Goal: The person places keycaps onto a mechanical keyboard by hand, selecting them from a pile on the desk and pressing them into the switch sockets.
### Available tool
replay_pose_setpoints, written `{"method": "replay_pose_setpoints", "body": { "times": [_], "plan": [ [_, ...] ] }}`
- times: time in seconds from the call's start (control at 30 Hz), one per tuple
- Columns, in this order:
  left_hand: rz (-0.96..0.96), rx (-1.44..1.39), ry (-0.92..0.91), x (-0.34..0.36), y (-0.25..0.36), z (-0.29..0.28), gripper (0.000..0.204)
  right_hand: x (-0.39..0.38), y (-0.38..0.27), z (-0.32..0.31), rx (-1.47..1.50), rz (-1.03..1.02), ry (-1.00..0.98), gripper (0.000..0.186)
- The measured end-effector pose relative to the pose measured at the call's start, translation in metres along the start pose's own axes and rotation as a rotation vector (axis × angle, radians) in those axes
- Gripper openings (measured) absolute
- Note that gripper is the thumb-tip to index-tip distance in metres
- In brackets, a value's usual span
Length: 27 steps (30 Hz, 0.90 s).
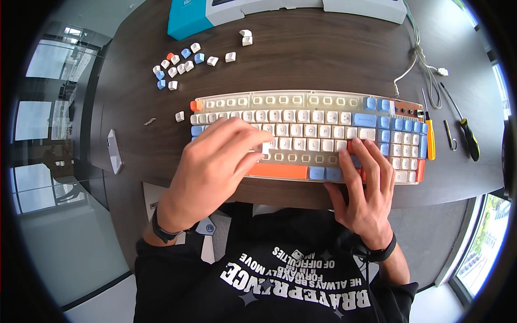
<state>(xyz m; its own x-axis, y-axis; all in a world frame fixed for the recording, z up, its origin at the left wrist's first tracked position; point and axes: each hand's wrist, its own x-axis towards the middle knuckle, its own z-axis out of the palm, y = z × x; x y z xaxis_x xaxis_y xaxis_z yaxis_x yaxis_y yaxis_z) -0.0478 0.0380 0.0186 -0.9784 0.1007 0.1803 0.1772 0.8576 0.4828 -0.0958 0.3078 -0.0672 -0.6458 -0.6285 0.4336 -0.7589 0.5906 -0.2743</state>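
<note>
A keyboard [306,102] with white, blue and orange keycaps lies in front of me. Its top row and the row above the orange space bar [277,171] show mostly bare switch sockets. Over the left-middle part of it, my left hand [215,156] pinches a white keycap [265,147] between thumb and forefinger, close above the keys. That hand covers the keys underneath. My right hand [366,188] holds nothing; its fingers are apart and rest on the right part of the keyboard, with the thumb at the front edge.
Loose keycaps [181,68] in white, blue and orange lie at the far left, with a single white one [179,116] beside the keyboard. At the back is a teal and white box [186,19]. A cable [417,48], an orange screwdriver [430,140] and a black-green screwdriver [470,141] are at the right.
</note>
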Motion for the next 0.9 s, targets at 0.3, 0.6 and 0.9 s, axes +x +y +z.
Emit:
{"method": "replay_pose_setpoints", "body": {
  "times": [0.3, 0.6, 0.9],
  "plan": [
    [0.087, -0.026, -0.011, -0.012, -0.004, 0.018, 0.023, -0.001, 0.002, 0.004, -0.011, -0.004, 0.009, 0.058],
    [0.161, 0.073, 0.021, -0.018, 0.001, 0.021, 0.018, 0.001, 0.000, -0.003, -0.012, -0.002, 0.002, 0.060],
    [0.240, 0.373, 0.151, -0.031, 0.019, 0.039, 0.018, -0.003, -0.001, -0.004, -0.012, -0.005, -0.011, 0.061]
  ]
}}
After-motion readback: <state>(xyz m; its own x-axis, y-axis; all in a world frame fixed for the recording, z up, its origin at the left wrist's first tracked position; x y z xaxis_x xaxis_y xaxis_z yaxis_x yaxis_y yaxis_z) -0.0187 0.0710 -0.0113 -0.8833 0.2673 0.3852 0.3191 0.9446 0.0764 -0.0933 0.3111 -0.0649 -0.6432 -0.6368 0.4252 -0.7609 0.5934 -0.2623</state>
